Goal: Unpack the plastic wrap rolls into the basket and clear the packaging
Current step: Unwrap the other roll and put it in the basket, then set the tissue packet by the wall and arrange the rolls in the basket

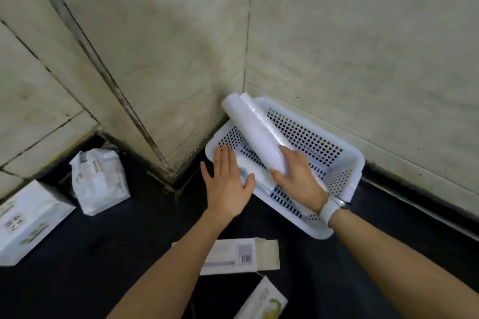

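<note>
A white perforated basket (347,160) sits on the dark surface against the tiled wall corner. My right hand (298,179) grips the near end of two white plastic wrap rolls (256,127), which slant up over the basket toward its far left corner. My left hand (228,181) lies flat with fingers spread on the basket's left rim, holding nothing. Another roll or wrapper lies on the basket floor under my hands, partly hidden. An open empty carton (241,256) lies flat in front of the basket, between my forearms.
A second carton (261,300) pokes in at the bottom edge. At the left stand a white box (28,223) and a crumpled white bag (101,181). Tiled walls close the back and right. A white watch is on my right wrist.
</note>
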Demonstrator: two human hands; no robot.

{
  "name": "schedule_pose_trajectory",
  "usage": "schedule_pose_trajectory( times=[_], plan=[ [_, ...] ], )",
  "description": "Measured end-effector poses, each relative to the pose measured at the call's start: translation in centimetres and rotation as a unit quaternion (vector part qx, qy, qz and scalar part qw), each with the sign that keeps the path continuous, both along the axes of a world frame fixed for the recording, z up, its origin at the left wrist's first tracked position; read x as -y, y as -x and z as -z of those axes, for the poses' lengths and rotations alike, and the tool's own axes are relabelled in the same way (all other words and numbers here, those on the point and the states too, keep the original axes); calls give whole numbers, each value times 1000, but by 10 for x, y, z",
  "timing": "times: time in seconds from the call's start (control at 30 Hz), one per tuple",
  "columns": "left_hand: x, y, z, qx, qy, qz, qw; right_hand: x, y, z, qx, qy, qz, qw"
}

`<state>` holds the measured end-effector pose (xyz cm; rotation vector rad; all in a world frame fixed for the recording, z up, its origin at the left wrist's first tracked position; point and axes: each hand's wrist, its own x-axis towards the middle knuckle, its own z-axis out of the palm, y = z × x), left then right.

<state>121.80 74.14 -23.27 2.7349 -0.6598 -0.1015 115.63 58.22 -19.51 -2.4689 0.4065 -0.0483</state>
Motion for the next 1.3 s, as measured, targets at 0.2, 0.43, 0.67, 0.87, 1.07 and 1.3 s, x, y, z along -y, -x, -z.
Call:
schedule_pose_trajectory(
  times=[0.2, 0.43, 0.67, 0.87, 1.07, 1.3],
  plan=[
    [0, 1, 0, 10, 11, 5, 1000, 13, -9, 16, 16, 120, 79, 989],
    [-1, 0, -2, -11, 3, 22, 1000, 19, -20, 14, -48, 254, 96, 961],
    [-28, -1, -30, -132, 143, 20, 981, -26, -5, -23, -29, 158, 95, 982],
    [-147, 22, -40, -48, 207, -156, 965, -135, -23, -46, 124, 37, -128, 983],
    [-287, 15, -22, -24, 98, -331, 938, -259, -73, -16, 40, 55, -274, 959],
    [-374, -9, 1, -59, -22, -360, 931, -340, -119, 15, -34, 230, -317, 920]
  ],
)
